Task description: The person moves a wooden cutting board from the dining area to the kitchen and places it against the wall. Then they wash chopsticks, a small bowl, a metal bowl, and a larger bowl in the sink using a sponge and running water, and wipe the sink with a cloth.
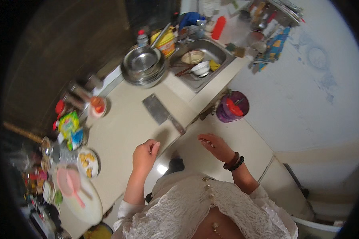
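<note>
My left hand (pixel 145 155) hovers by the counter's front edge with its fingers curled in, and nothing shows in it. To its right, past the edge and over the floor, is my right hand (pixel 214 146), loosely bent with the thumb apart from the fingers and holding nothing. Dark bead bracelets (pixel 234 162) circle that wrist. A cleaver (pixel 156 109) lies flat on the pale countertop (pixel 119 131), beyond my left hand, its wooden handle (pixel 177 125) reaching the front edge. Neither hand touches it.
Stacked metal basins (pixel 143 70) stand beside the sink (pixel 220 47), which holds bowls. A small bowl (pixel 104 108) of reddish food sits at the back. On the left are a plate (pixel 93 161) of yellowish pieces and a pink strainer (pixel 68 182) on a white board (pixel 91 209). A purple bucket (pixel 223 115) is on the floor.
</note>
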A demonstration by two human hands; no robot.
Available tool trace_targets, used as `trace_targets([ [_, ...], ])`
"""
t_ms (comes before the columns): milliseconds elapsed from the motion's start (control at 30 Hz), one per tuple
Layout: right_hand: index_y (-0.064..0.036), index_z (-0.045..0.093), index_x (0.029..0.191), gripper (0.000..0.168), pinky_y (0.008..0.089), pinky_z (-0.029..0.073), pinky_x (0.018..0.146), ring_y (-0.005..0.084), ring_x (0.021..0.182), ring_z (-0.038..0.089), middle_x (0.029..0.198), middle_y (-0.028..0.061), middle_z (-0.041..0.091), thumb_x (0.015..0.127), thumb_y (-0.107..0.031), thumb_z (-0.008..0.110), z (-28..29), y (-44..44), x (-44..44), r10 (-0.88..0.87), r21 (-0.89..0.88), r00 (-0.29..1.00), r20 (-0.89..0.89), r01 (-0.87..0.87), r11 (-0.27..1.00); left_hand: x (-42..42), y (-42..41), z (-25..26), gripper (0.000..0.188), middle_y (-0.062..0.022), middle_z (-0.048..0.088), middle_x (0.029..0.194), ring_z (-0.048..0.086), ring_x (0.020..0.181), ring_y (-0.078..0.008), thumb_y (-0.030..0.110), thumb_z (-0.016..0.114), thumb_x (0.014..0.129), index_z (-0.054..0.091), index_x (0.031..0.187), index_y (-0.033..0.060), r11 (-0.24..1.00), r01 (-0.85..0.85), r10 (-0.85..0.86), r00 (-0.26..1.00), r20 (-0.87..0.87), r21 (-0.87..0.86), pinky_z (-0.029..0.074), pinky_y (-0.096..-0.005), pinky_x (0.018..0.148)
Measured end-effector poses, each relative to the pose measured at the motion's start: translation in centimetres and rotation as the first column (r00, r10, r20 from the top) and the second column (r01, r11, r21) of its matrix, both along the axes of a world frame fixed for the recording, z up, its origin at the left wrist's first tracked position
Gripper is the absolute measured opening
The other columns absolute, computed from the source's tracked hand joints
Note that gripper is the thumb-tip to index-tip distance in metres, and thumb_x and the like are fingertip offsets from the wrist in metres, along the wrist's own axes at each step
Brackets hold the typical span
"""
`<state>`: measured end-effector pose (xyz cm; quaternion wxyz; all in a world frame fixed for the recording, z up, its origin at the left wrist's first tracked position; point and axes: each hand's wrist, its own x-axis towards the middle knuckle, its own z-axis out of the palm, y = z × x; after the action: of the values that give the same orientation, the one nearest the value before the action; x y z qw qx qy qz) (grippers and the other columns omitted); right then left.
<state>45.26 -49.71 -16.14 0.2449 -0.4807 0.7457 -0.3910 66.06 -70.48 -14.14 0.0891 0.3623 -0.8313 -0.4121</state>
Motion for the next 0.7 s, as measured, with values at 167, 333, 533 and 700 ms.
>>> trace_targets([
  [167,-0.001,0.056,0.113,0.026,0.0282,0.046,0.075,0.0164,0.089,0.058,0.101,0.0093,0.061,0.089,-0.013,0.053,0.3,-3.8,-5.5,-0.106,0.047,0.993,0.055,0.104,0.993,-4.4,-4.3,0.1,0.017,-0.0105,0.064,0.068,0.064,0.063,-0.0186,0.016,0.054,0.088,0.062,0.086,0.0005,0.998,-0.039,0.038,0.999,-0.031,-0.052,0.049,-0.0294,0.061],
  [333,-0.003,0.054,0.115,0.027,0.0304,0.047,0.079,0.0217,0.093,0.059,0.105,0.0125,0.058,0.090,-0.011,0.051,-2.0,-7.4,-8.0,0.075,0.180,0.984,0.161,-0.103,0.978,-4.8,-6.5,0.1,0.024,-0.0131,0.063,0.075,0.060,0.071,-0.0315,0.031,0.055,0.087,0.063,0.087,0.0079,0.984,-0.095,0.102,0.994,0.044,-0.151,0.047,-0.0410,0.062],
  [533,-0.004,0.052,0.120,0.031,0.0337,0.048,0.079,0.0251,0.092,0.057,0.108,0.0122,0.056,0.089,-0.010,0.052,-9.4,-14.2,-10.4,0.420,0.237,0.905,0.060,-0.422,0.875,-0.8,-5.0,-0.3,0.029,-0.0125,0.063,0.074,0.060,0.074,-0.0328,0.034,0.051,0.088,0.062,0.089,0.0073,0.905,-0.403,0.421,0.894,0.151,-0.136,0.047,-0.0431,0.064],
  [700,-0.008,0.046,0.127,0.042,0.0375,0.045,0.087,0.0296,0.103,0.051,0.124,0.0149,0.043,0.086,-0.014,0.057,-13.5,-20.4,-9.9,0.717,0.318,0.696,-0.038,-0.672,0.669,2.0,1.1,1.0,0.028,-0.0135,0.064,0.077,0.060,0.075,-0.0332,0.032,0.051,0.089,0.062,0.089,0.0068,0.696,-0.700,0.715,0.656,0.244,-0.158,0.047,-0.0434,0.065],
])
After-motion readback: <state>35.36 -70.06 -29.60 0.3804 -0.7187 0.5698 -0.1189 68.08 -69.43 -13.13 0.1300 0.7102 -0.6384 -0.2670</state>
